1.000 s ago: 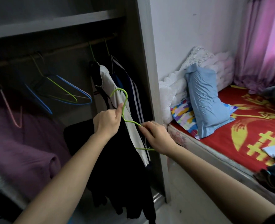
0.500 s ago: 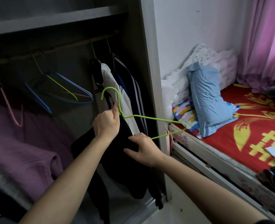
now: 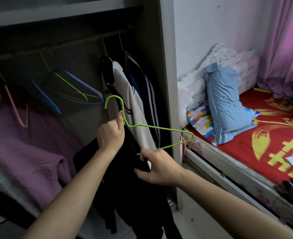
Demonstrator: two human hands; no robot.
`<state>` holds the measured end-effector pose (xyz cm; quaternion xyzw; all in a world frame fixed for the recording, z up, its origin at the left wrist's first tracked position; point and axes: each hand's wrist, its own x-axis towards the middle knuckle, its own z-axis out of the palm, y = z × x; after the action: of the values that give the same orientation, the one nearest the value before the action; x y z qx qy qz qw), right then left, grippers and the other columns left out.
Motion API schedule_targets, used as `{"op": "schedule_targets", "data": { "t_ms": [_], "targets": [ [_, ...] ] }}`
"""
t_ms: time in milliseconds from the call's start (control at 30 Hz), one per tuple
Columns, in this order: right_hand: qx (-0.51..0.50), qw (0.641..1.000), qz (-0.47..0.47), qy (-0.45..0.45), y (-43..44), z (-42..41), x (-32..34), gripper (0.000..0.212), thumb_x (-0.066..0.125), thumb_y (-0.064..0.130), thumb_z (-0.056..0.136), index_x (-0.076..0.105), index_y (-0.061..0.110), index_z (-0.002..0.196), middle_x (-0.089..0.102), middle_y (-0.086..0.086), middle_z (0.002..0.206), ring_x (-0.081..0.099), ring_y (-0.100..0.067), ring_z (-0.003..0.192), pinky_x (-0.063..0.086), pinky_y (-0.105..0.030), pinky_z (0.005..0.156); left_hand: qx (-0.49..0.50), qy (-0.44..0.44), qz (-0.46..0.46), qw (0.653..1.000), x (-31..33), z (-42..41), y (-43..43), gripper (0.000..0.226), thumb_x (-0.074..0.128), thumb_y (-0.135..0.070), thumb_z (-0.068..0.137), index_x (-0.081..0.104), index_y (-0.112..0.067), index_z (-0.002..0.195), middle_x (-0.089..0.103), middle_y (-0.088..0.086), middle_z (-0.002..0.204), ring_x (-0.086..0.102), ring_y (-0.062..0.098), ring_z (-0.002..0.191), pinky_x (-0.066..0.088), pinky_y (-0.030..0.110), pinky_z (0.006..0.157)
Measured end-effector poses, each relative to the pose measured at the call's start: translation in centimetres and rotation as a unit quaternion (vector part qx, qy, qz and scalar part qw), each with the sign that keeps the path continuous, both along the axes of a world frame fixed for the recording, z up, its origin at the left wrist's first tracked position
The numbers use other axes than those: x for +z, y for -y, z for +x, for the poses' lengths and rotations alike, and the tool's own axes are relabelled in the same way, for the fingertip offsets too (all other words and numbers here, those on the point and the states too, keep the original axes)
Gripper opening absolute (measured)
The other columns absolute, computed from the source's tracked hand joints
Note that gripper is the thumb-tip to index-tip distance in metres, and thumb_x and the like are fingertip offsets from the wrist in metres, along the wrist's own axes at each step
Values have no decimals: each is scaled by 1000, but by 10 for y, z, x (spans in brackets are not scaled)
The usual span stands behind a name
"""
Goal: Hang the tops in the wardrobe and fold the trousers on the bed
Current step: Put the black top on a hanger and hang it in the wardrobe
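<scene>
In the wardrobe (image 3: pixel 166 83), a green hanger (image 3: pixel 159 128) is gripped by the left hand (image 3: pixel 111 135), and the limp, light black top (image 3: pixel 133 195) at its 6 o'clock, probably best held by the shoulders, is pinched by the right hand (image 3: pixel 159 168).

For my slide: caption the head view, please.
Left hand grips green wire hanger; right hand holds black fabric top at wardrobe.

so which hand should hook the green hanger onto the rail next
Left, probably: the left hand grips the green hanger right under its hook, nearest the rail; the right hand sits lower, pinching the black top.
</scene>
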<state>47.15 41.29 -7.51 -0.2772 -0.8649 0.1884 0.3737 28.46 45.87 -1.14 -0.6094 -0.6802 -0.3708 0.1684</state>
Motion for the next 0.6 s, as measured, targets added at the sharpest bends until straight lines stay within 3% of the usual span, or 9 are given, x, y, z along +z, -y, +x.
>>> {"op": "schedule_targets", "data": {
  "t_ms": [100, 200, 267, 333, 400, 500, 600],
  "targets": [
    [36, 989, -146, -6, -4, 8, -1, 38, 82, 33, 81, 53, 8, 81, 61, -13, 72, 56, -28, 65, 46, -45, 61, 5, 11, 4, 1000, -1, -4, -2, 76, 16, -56, 100, 61, -6, 65, 65, 23, 66, 62, 46, 68, 38, 40, 60],
    [61, 969, -210, 111, -13, 25, -7, 37, 78, 40, 85, 67, 7, 95, 70, -9, 88, 66, -20, 81, 53, -42, 74, 7, 33, 21, 999, 3, -10, -4, 66, 18, -55, 100, 37, -18, 49, 62, 22, 60, 60, 45, 62, 31, 36, 59],
    [36, 961, -159, 223, -20, 35, -6, 44, 71, 54, 86, 66, 11, 90, 68, -7, 83, 63, -20, 76, 52, -41, 70, -2, 17, 14, 1000, 1, -14, -3, 66, 15, -57, 100, 32, -21, 48, 62, 19, 59, 60, 44, 63, 31, 36, 58],
    [-5, 951, -67, 302, -27, 43, -4, 50, 63, 64, 85, 59, 15, 83, 61, -2, 80, 58, -20, 74, 47, -38, 65, 8, -5, 3, 1000, -2, -20, -3, 73, 13, -60, 99, 43, -16, 50, 63, 18, 61, 62, 44, 65, 33, 36, 59],
    [-13, 957, -16, 288, -32, 53, -2, 42, 60, 63, 88, 56, 21, 87, 57, 5, 87, 58, -18, 81, 45, -35, 66, 34, -9, -6, 999, -3, -30, -4, 80, 12, -61, 98, 58, -8, 59, 64, 20, 64, 63, 45, 68, 33, 37, 60],
    [0, 979, 0, 203, -39, 72, -1, 35, 60, 48, 94, 65, 19, 115, 63, 3, 101, 62, -12, 90, 52, -35, 79, 58, 6, -15, 998, -4, -46, -2, 79, 15, -58, 99, 61, -6, 61, 63, 20, 65, 62, 45, 69, 33, 36, 60],
    [-38, 983, 45, 171, -45, 82, 2, 33, 58, 41, 97, 67, 20, 121, 66, 3, 103, 65, -12, 88, 52, -29, 77, 57, -8, -24, 998, -5, -53, 2, 78, 17, -54, 100, 66, -4, 64, 65, 22, 66, 63, 46, 69, 38, 39, 61]
  ]
}}
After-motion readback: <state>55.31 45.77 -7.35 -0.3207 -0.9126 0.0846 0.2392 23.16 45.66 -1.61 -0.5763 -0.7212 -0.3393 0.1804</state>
